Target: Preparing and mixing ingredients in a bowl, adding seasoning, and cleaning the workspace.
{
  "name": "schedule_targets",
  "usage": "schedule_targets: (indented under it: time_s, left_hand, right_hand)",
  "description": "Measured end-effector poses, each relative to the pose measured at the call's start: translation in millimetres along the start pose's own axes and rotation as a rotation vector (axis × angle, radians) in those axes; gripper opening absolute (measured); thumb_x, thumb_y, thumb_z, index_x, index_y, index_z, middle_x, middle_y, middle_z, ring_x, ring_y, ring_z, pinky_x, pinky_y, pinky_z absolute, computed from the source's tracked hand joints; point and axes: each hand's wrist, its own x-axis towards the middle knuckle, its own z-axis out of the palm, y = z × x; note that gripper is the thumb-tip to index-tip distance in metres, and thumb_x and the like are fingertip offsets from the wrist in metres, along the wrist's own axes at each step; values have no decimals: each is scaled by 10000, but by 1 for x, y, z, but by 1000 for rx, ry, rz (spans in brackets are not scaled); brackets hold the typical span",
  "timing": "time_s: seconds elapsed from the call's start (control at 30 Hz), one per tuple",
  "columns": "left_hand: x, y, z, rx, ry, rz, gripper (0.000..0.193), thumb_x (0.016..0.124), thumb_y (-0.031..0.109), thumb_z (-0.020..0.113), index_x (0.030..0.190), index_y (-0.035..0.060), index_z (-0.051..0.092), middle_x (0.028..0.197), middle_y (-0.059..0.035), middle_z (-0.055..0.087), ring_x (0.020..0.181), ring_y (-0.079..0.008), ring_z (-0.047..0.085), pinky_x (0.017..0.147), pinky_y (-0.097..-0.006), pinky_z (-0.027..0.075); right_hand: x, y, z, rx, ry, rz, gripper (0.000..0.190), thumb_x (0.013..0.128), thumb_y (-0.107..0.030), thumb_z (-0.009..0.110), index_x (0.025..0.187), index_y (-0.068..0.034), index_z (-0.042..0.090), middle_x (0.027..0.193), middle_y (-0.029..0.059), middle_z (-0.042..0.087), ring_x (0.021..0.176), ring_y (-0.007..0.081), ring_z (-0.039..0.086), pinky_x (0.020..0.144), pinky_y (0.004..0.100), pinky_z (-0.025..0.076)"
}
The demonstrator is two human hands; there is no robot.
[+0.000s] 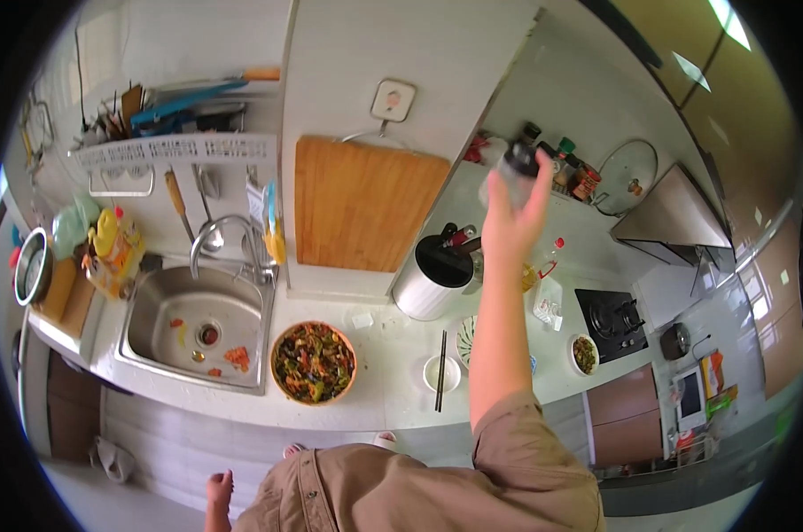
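Note:
My right hand [511, 223] is raised at the spice shelf, its thumb and fingers around a clear jar with a black lid [521, 161], which is blurred. Behind the jar, several seasoning bottles [565, 151] and a red-labelled jar [585, 181] stand on the shelf. My left hand [221, 489] hangs low beside my body, fingers curled, with nothing seen in it. On the counter before me sits a round bowl of mixed chopped food [314, 362]. Black chopsticks [441, 372] lie across a small white bowl [449, 378]. My right forearm partly covers a patterned plate [465, 338].
A stainless sink [155, 312] with food scraps is at left, under a faucet [209, 229]. A wooden cutting board [368, 206] hangs on the wall. A white utensil holder [418, 292] stands at the back. Rightward are a small dish of food [583, 354] and a black gas stove [607, 319].

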Motion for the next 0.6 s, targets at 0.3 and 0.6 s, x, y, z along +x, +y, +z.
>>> schedule_targets:
  time_s: [0.3,0.6]
  left_hand:
    - [-15,26,-4,-14,-1,-11,410,902,327,630,695,-26,606,574,-60,571,472,-135,527,454,-293,435]
    - [-7,1,-3,-61,-32,-35,415,903,332,631,685,-20,600,572,-58,568,468,-135,524,450,-295,433]
  right_hand:
    - [83,48,40,-305,131,-256,494,769,-48,685,1234,-44,518,1027,107,621,904,206,611,822,324,485]
    - [81,42,45,-239,201,-359,492,702,-69,684,1168,-36,531,986,146,624,931,347,591,836,433,433]
